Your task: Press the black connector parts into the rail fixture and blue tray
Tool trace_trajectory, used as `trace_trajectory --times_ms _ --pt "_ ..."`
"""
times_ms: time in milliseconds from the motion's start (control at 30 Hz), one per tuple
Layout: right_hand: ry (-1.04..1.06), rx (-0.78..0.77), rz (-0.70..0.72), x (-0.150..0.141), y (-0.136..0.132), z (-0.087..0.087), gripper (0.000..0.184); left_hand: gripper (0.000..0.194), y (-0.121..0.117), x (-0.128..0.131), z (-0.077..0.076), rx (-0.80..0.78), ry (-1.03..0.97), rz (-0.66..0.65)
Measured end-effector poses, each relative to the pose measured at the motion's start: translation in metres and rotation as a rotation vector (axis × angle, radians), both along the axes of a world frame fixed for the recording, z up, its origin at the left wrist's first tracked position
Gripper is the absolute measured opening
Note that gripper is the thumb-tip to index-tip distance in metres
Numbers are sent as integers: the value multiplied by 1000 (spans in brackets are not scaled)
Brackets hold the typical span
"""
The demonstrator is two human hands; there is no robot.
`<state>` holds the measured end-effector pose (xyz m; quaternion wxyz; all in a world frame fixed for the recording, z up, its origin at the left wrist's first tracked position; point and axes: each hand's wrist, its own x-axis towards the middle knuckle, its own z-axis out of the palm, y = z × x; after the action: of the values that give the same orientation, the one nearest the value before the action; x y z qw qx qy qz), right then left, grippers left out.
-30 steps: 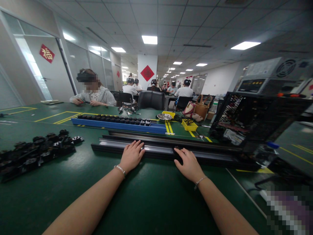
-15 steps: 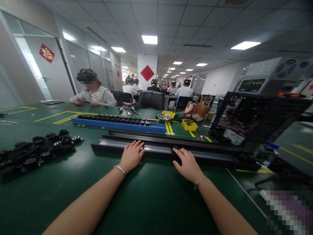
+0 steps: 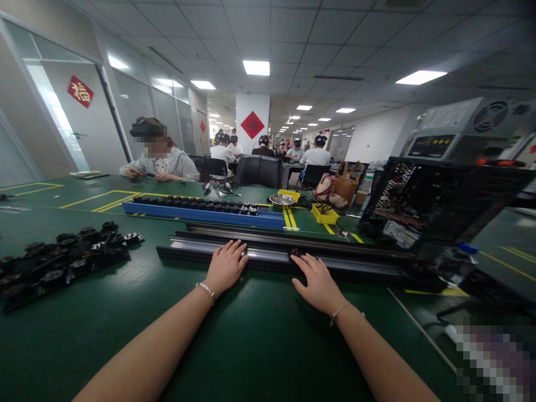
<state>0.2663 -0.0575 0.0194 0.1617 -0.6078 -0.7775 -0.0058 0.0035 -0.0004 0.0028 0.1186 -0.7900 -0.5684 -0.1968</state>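
**Both your hands are lying open on the long black rail**

You are laying your left hand (image 3: 227,265) palm down, its fingers reaching over the near black rail (image 3: 192,247), which is lying crosswise on the green table (image 3: 251,346) in front of you. Your right hand (image 3: 320,282) is reaching over the same rail farther right, its fingers spreading and its index fingertip meeting a small dark piece (image 3: 295,252) in the channel. Your grip is staying loose on both sides: the fingers are extending, not closing around anything. Whether your left fingertips are pressing on something small, you cannot tell from this view.

A second black rail (image 3: 259,237) is running just behind the first. Beyond it, a blue tray (image 3: 201,215) is holding a row of black parts (image 3: 188,204), and a metal bowl (image 3: 282,200) and a yellow basket (image 3: 325,215) are sitting to its right. A heap of black pieces (image 3: 62,259) is lying at your left, while an open computer case (image 3: 412,206) is standing at your right. Across the table, a person (image 3: 161,162) in a headset is sitting.
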Motion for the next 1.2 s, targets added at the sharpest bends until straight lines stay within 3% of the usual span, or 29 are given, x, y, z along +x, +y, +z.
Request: trace_trajectory --times_ms 800,1200 --pt "-11 -34 41 -13 -4 2 54 48 0 1 -2 14 -28 14" --pt "0 -44 59 -19 -4 2 47 52 -8 13 -2 -4 24 -148"
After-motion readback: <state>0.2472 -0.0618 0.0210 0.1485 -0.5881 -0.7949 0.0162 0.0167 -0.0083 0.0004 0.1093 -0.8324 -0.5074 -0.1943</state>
